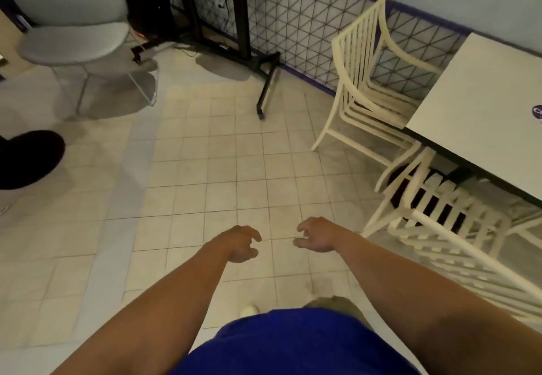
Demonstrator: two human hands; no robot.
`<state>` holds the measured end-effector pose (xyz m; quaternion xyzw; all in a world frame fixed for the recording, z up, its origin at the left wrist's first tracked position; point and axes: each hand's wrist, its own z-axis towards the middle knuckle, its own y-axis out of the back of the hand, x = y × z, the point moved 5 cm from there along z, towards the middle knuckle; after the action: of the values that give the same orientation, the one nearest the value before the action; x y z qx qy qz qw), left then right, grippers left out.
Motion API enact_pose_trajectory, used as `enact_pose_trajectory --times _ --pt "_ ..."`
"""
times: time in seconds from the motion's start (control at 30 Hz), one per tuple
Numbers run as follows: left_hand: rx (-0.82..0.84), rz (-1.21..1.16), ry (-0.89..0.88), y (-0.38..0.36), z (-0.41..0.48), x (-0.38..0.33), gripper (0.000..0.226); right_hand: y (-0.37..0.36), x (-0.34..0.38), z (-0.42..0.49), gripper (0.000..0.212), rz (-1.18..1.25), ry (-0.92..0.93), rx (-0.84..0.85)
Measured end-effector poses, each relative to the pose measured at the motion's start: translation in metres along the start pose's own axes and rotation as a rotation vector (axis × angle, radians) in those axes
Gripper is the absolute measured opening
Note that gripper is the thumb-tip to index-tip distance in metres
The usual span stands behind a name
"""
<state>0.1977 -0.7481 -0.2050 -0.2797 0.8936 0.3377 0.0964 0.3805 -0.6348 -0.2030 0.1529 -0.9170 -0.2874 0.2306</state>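
Both hands are held out over the tiled floor, left of the bench. The left hand and the right hand are loosely curled, fingers relaxed, gripping nothing. Their fingertips face each other without touching. The near cream chair, the thing closest to the right hand, stands against the bench's near-left edge. A 2nd cream chair stands at the bench's far-left side. Farther left of the bench stand a black stand leg and a grey chair.

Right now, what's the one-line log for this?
left hand: empty, loosely curled | right hand: empty, loosely curled | below: beige tiled floor | nearest: cream slatted chair
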Motion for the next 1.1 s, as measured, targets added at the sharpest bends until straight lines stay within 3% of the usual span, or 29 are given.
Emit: enact_pose_trajectory --times 0.2,0.57,0.8,1.1 --pt "-0.031 -0.002 0.013 0.074 0.019 0.064 0.045 0.043 0.071 0.067 0.066 0.029 0.026 -0.008" --pt "0.002 0.102 0.006 0.247 0.137 0.114 0.042 0.163 0.099 0.223 0.069 0.146 -0.021 0.001" --pt "-0.013 0.145 -0.09 0.393 0.221 0.093 0.041 0.27 0.1 0.295 0.068 0.232 -0.049 -0.067" --pt "0.111 0.353 -0.256 0.544 0.364 0.073 0.042 0.372 0.074 0.398 0.065 0.392 -0.241 -0.177"
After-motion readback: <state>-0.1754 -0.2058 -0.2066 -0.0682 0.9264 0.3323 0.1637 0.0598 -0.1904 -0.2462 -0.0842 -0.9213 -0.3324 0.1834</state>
